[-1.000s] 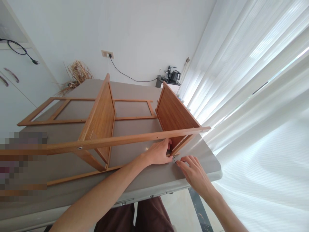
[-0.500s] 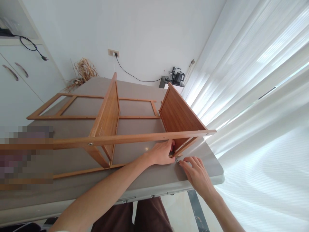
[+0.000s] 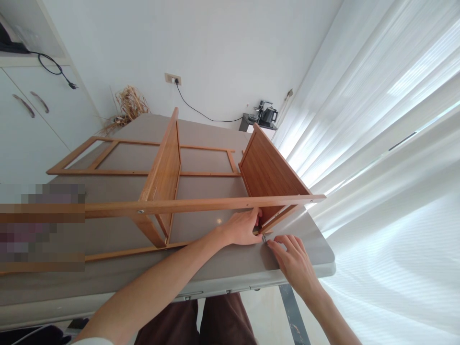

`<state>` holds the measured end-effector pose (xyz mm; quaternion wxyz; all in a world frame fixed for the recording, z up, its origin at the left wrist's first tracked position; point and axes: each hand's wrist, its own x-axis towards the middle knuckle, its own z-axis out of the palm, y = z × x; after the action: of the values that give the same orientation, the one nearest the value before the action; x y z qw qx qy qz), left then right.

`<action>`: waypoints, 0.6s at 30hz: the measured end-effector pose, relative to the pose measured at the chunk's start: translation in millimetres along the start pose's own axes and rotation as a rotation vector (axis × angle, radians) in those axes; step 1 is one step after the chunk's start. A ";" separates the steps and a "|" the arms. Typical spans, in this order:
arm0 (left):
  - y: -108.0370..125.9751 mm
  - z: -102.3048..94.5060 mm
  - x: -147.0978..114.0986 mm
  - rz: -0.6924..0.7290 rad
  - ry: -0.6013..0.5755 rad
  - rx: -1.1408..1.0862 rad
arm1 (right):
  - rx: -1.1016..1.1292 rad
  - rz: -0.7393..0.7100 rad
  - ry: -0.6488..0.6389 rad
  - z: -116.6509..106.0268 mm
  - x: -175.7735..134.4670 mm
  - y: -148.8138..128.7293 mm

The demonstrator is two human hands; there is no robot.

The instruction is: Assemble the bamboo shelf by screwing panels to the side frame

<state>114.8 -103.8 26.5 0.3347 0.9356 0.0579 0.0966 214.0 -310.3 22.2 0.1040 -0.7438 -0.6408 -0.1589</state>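
A wooden shelf frame [image 3: 201, 205] lies on its side on the grey tabletop, with two slatted panels, the middle panel [image 3: 163, 167] and the right-hand panel [image 3: 273, 175], standing up between its rails. My left hand [image 3: 244, 227] reaches under the near upper rail and grips the frame's lower right corner, fingers curled round the wood. Just right of that corner, my right hand [image 3: 293, 251] pinches a small thin metal piece [image 3: 265, 238] between thumb and fingertips. The metal piece points at the corner joint; its exact kind is too small to tell.
The grey table [image 3: 230, 268] has a rounded right corner beside white curtains [image 3: 391, 191]. A kettle [image 3: 269, 115] stands on a small black stand at the back. Dried stalks [image 3: 129, 103] sit behind the left far edge. A blurred person is at the left.
The whole view has shifted slightly to the right. Both hands keep the same hold at the frame's corner, with hardly any visible movement.
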 end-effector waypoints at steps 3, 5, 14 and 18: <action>0.7 -0.8 0.1 -0.011 -0.014 0.007 | -0.022 -0.012 0.002 -0.9 0.5 0.4; 0.4 -0.8 0.1 -0.006 -0.007 -0.001 | -0.032 -0.020 -0.006 -1.7 1.2 0.6; -0.9 0.6 0.3 0.021 0.020 -0.017 | -0.124 -0.100 -0.045 -8.5 5.6 -2.1; -0.3 -0.3 0.0 0.009 0.010 -0.014 | -0.090 -0.045 -0.004 -8.4 6.2 -4.1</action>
<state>114.8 -103.4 26.5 0.3403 0.9330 0.0549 0.1031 209.9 -306.9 32.1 0.0655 -0.7335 -0.6497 -0.1886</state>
